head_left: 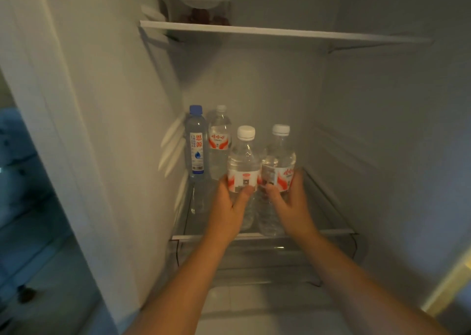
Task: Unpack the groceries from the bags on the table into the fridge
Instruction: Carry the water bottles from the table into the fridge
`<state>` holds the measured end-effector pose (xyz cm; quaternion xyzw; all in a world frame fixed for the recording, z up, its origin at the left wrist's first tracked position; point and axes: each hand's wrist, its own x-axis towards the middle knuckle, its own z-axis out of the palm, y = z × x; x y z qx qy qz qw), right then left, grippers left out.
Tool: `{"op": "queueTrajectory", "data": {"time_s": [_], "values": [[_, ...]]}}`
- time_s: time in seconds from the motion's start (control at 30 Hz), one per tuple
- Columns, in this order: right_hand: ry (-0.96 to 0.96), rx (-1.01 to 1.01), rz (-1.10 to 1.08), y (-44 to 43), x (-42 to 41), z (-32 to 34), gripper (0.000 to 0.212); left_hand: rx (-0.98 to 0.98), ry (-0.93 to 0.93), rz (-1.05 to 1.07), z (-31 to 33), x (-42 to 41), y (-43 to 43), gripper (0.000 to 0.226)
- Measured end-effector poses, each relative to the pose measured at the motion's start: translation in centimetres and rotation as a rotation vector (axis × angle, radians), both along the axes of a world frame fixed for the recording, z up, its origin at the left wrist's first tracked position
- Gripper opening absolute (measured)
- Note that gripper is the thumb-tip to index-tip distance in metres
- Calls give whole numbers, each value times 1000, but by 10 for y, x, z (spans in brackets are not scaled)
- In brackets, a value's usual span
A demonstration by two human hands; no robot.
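Inside the open fridge, my left hand (229,207) grips a white-capped water bottle (244,156) with a red and white label. Right beside it, my right hand (290,202) grips a second white-capped water bottle (279,153) of the same kind. Both bottles stand upright over the glass shelf (331,207), close together near its front. At the back left of that shelf stand a blue-capped bottle (196,143) and another red-labelled bottle (219,141). The bottoms of the held bottles are partly hidden by my hands.
A white upper shelf (280,32) carries a clear lidded container (196,6) with something red inside. The fridge's left wall (114,130) and right wall (395,143) close in the space. A clear drawer (254,260) lies below the glass shelf.
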<state>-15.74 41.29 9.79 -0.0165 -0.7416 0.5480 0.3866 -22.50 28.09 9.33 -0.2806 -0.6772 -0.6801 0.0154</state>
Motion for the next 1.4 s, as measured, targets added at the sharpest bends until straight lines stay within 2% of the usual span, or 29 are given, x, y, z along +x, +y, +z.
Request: {"op": "queueTrajectory", "data": {"time_s": [0.1, 0.17, 0.23, 0.53, 0.87, 0.93, 1.0, 1.13, 1.4], "values": [[-133, 56, 35, 9, 9, -16, 53, -236, 9, -39, -21, -7, -15, 49], [-247, 87, 77, 18, 14, -23, 61, -406, 53, 17, -31, -11, -25, 64], [-345, 110, 121, 25, 20, -26, 66, -487, 45, 54, -33, -7, -31, 67], [-401, 51, 43, 38, 5, -23, 62, -416, -67, 117, -29, -22, -9, 48], [-435, -43, -201, 64, -57, -28, 66, -382, -98, 221, -16, -63, 41, 42], [-434, -33, -231, 68, -71, -27, 58, -389, -102, 243, -14, -72, 50, 40], [-418, -43, -272, 70, -82, -25, 52, -399, -98, 287, -15, -82, 57, 37], [-415, -42, -291, 73, -105, -21, 53, -461, -93, 384, -17, -100, 70, 29], [-487, 36, -294, 83, -141, -19, 44, -604, -77, 507, -23, -122, 84, 18]]}}
